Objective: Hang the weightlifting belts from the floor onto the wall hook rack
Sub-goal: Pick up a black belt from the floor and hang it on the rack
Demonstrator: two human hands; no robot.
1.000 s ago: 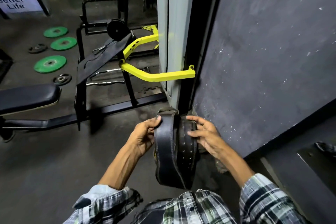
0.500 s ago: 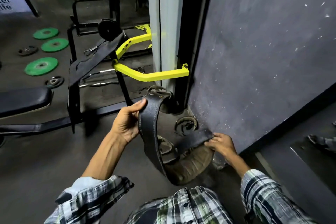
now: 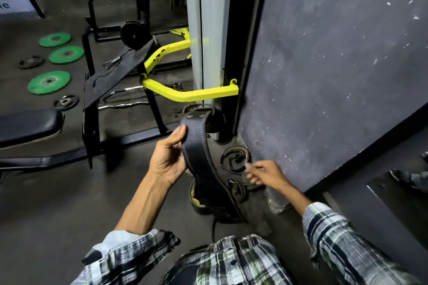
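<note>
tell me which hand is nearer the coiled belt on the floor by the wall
Right. The right hand reaches just beside the coiled belt; the left hand is farther off, holding the black belt.
</note>
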